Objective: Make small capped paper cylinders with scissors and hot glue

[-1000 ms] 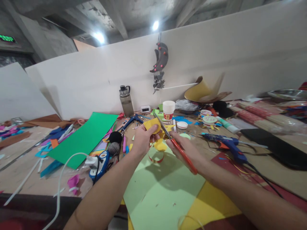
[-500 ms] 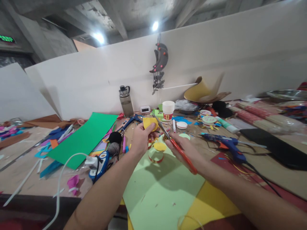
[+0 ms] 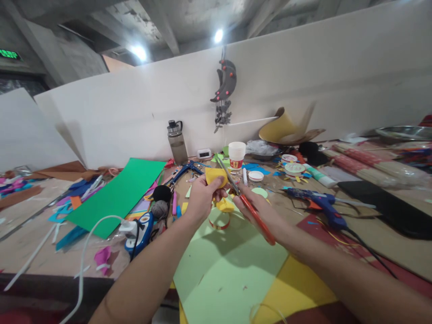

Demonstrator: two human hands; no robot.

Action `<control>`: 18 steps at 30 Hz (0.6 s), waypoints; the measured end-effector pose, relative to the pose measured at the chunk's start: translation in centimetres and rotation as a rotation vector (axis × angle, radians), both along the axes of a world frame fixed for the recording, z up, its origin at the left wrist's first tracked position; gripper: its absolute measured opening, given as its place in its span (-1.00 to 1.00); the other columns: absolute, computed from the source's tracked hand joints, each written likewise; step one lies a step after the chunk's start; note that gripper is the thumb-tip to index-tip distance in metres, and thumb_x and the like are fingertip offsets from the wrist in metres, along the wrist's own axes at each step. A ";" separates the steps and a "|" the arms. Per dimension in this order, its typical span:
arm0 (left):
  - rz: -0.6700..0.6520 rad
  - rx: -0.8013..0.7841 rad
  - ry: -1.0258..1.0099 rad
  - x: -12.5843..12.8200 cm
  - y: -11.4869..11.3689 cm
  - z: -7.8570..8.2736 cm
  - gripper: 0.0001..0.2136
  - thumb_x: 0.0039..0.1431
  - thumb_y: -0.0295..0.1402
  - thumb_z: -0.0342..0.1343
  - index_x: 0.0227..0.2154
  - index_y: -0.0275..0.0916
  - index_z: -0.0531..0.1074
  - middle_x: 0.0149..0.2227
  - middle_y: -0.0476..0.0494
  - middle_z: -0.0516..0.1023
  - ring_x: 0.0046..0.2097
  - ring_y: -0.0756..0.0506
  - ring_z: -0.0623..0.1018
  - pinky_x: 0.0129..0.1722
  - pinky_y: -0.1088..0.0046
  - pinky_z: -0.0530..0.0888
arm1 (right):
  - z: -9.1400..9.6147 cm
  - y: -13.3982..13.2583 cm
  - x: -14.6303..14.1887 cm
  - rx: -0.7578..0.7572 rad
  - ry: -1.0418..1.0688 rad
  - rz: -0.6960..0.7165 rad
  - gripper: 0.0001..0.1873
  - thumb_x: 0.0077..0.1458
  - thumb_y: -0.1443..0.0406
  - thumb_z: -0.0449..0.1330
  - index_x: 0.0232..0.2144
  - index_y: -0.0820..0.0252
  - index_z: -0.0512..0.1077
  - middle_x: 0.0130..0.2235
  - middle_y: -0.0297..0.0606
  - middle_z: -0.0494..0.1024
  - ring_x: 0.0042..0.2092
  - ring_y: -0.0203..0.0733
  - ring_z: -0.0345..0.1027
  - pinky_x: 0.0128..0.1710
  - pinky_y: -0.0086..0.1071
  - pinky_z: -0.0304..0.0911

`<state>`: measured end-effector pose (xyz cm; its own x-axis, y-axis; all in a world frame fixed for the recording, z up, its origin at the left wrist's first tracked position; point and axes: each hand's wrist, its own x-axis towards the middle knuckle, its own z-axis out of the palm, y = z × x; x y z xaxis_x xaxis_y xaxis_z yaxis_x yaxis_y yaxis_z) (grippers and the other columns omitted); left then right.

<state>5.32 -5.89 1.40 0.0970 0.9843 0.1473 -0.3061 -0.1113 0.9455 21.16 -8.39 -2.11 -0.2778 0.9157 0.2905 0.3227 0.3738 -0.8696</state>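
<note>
Between the thumb and fingers of my left hand (image 3: 201, 195) is a piece of yellow felt or foam sheet (image 3: 212, 174). My right hand (image 3: 254, 201) grips red-handled scissors (image 3: 254, 215), their blades pointing up and away beside the yellow piece's right edge. Whether the blades touch it I cannot make out. Under my hands, a yellow scrap (image 3: 225, 205) lies over a round pale-green piece with a red rim (image 3: 219, 220). These rest on a pale-green sheet (image 3: 229, 270), which overlaps a yellow sheet (image 3: 297, 288).
A blue glue gun (image 3: 313, 204) with a trailing cord lies at right. White paper cups (image 3: 236, 155) and a water bottle (image 3: 177, 143) stand behind. At left are a green sheet (image 3: 124, 198), a power strip (image 3: 140, 234) and its white cable.
My left hand has shifted slightly right and turned the yellow piece. The scissors have moved a little, and the yellow scrap below now sits differently on the round piece.
</note>
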 end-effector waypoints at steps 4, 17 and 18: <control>0.002 0.008 0.005 0.0 0.1 -0.1 -0.71 -0.08 -0.22 0.33 -0.44 -0.31 0.41 -0.52 -0.06 0.53 -0.61 0.09 0.43 -0.68 0.61 0.17 | -0.4 0.4 0.1 0.059 -0.028 0.005 -0.64 0.21 0.04 0.06 -0.08 0.11 0.37 -0.32 -0.29 0.47 -0.40 -0.24 0.25 -0.43 -0.40 0.18; -0.015 0.018 0.017 -0.1 0.2 -0.2 -0.71 -0.10 -0.21 0.33 -0.45 -0.31 0.40 -0.53 -0.06 0.53 -0.62 0.09 0.41 -0.68 0.60 0.16 | 0.2 0.0 0.1 -0.025 0.009 0.027 -0.60 0.21 -0.01 0.05 -0.10 0.12 0.37 -0.50 -0.42 0.29 -0.51 -0.31 0.09 -0.51 -0.42 0.07; -0.016 0.015 0.016 -0.1 0.2 -0.1 -0.70 -0.10 -0.21 0.34 -0.46 -0.31 0.41 -0.53 -0.05 0.52 -0.62 0.10 0.40 -0.68 0.60 0.16 | 0.3 -0.1 0.1 -0.032 0.009 0.032 -0.61 0.20 -0.02 0.05 -0.13 0.12 0.37 -0.51 -0.43 0.27 -0.52 -0.31 0.08 -0.52 -0.42 0.06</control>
